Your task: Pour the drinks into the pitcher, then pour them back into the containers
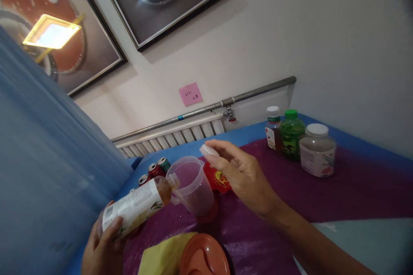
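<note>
My left hand (pixel 105 236) is wrapped round a large drink bottle (pixel 138 204) with a white label and brownish liquid. The bottle is tipped to the right, its uncapped mouth at the rim of a clear plastic pitcher (pixel 190 178). Whether liquid is flowing I cannot tell. Between the thumb and fingers of my right hand (pixel 241 172) is a white bottle cap (pixel 209 150), held just right of the pitcher. Beneath the pitcher shows something red, and a red piece with a yellow design (pixel 222 180) lies behind it, partly hidden by my right hand.
Several cans (pixel 155 169) stand behind the tilted bottle. An orange lid (pixel 204 255) and a yellow cloth (pixel 164 251) lie at the front. Farther right are a small bottle (pixel 273 131), a green bottle (pixel 292 133) and a white-capped jar (pixel 318 150). A blue curtain (pixel 48 159) hangs at left.
</note>
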{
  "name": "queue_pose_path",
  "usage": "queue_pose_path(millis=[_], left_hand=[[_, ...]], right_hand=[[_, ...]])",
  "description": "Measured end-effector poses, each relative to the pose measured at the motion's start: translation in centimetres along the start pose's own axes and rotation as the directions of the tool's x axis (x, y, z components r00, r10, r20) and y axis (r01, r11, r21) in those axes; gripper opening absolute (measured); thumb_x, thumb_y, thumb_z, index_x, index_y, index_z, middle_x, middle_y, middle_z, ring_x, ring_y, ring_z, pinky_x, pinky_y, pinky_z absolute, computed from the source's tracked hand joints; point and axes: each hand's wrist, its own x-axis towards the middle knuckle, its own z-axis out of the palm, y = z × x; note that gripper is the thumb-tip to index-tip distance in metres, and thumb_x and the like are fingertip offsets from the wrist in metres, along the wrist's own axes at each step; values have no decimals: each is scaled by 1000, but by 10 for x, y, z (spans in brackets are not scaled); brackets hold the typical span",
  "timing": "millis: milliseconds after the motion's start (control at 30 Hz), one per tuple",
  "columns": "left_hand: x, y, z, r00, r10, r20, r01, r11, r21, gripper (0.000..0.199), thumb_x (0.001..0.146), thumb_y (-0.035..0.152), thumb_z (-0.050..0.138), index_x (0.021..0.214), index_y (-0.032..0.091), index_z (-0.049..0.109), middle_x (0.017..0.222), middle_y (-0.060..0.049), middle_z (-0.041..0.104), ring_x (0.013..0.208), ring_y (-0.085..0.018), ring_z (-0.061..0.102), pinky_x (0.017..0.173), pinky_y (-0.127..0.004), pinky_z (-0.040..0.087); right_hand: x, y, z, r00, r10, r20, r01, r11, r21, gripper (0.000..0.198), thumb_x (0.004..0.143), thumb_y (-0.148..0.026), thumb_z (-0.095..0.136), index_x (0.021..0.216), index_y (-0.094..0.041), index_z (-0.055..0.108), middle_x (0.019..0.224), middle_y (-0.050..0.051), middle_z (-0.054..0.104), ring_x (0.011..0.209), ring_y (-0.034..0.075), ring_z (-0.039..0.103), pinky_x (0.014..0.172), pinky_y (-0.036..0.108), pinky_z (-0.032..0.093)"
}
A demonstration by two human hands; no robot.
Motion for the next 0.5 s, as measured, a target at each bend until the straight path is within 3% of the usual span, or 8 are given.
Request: queue_pose_path(millis=[133, 267, 367, 500], left_hand=[[-2, 24, 22, 999, 30, 18, -30, 999, -12, 56, 65, 40, 77, 115, 19, 64, 93, -2, 71, 80, -20, 65, 70, -29, 56], [-6, 43, 45, 993, 101, -57, -98, 994, 54, 60, 72, 43, 74, 125, 18, 61, 96, -1, 69, 76, -15, 62, 67, -22, 51], [-6, 51, 58, 986, 150, -75, -146, 988, 54, 68, 73, 43, 75, 135, 22, 56, 112, -3, 68, 92, -16, 63, 78, -23, 50], [-3, 55, 72, 957, 282, -73, -263, 944, 201, 71, 71, 51, 76, 135, 24, 59, 121, -5, 67, 110, -25, 61, 100, -37, 46]], right_hand=[[0, -2, -1, 1000, -20, 1, 20, 999, -27, 31, 86, -42, 67, 109, -21, 68, 107, 4, 73, 98, 18, 68, 89, 31, 53], [0, -2, -2, 1000, -23, 8, 23, 999, -46, 30, 87, -41, 65, 110, -21, 68, 109, 5, 73, 98, 19, 68, 89, 32, 54], [1, 0, -3, 999, -46, 20, 48, 995, -84, 30, 87, -40, 64, 111, -22, 67, 108, 6, 74, 96, 20, 69, 87, 35, 55], [1, 3, -3, 995, -85, 44, 89, 989, -121, 29, 88, -38, 63, 112, -22, 67, 107, 5, 74, 99, 21, 68, 86, 36, 55]])
